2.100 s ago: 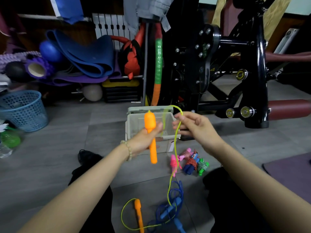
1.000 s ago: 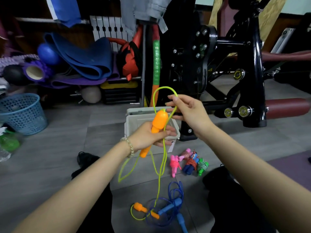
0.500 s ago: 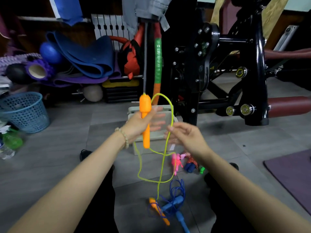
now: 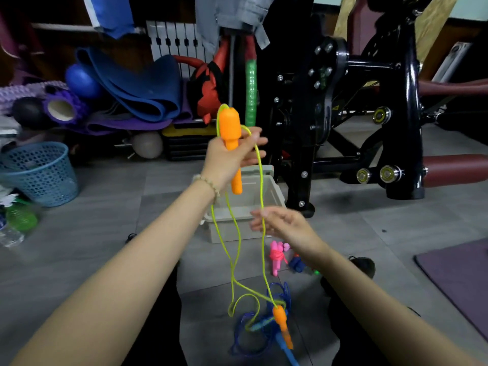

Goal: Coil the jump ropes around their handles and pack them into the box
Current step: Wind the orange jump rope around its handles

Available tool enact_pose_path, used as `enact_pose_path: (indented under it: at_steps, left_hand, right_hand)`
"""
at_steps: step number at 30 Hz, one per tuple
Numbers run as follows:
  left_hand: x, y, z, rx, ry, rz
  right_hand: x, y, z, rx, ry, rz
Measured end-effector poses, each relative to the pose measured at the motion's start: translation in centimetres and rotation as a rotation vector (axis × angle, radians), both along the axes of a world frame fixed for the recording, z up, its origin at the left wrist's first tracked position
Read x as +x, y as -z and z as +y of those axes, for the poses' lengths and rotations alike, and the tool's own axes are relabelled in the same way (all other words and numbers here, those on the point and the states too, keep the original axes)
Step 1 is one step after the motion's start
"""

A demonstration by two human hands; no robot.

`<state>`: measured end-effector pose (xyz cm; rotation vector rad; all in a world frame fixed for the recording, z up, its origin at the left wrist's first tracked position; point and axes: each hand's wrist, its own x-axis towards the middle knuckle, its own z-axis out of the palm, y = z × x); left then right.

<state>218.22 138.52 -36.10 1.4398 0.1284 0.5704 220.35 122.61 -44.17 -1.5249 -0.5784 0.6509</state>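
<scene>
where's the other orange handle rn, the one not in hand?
Head view, bottom centre: the free orange handle sits tilted over the tangled blue rope between the person's legs, its yellow cord running up to the right hand.

We see a black exercise machine (image 4: 406,101) standing on a grey tiled floor (image 4: 92,233). Left of it, folded blue mats (image 4: 142,88) lie below a white radiator (image 4: 174,35). Farther left sits a blue basket (image 4: 39,173). To the machine's right lies a purple mat (image 4: 462,276).
</scene>
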Motion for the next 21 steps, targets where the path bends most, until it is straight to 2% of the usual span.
enact_pose_path:
  at_steps: [3,7,11,14,18,19,21]
  left_hand:
    - [0.2,0.3,1.1,0.015,0.013,0.084]
    - [-1.2,4.5,0.1,0.068,0.249,0.252]
    - [-2.8,7.5,-1.7,0.155,0.401,0.348]
    - [-3.0,7.0,-2.3,0.108,0.332,0.303]
    - [-2.0,4.3,-1.0,0.041,0.232,0.184]
    - [-1.6,3.7,-0.7,0.034,0.207,0.158]
    - [-1.0,2.6,0.2,0.046,0.134,0.124]
  right_hand:
    - [0.0,0.5,-0.3,0.084,0.054,0.001]
    - [1.6,-2.5,0.7,0.227,0.147,-0.031]
    - [2.6,-5.2,2.2,0.236,0.179,-0.12]
    - [3.4,-5.1,2.8,0.193,0.199,-0.08]
    - [2.7,-2.0,2.2,0.084,0.024,0.101]
    - [1.9,-1.0,1.8,0.035,-0.028,0.091]
    - [0.4,0.7,1.0,-0.053,-0.12,-0.046]
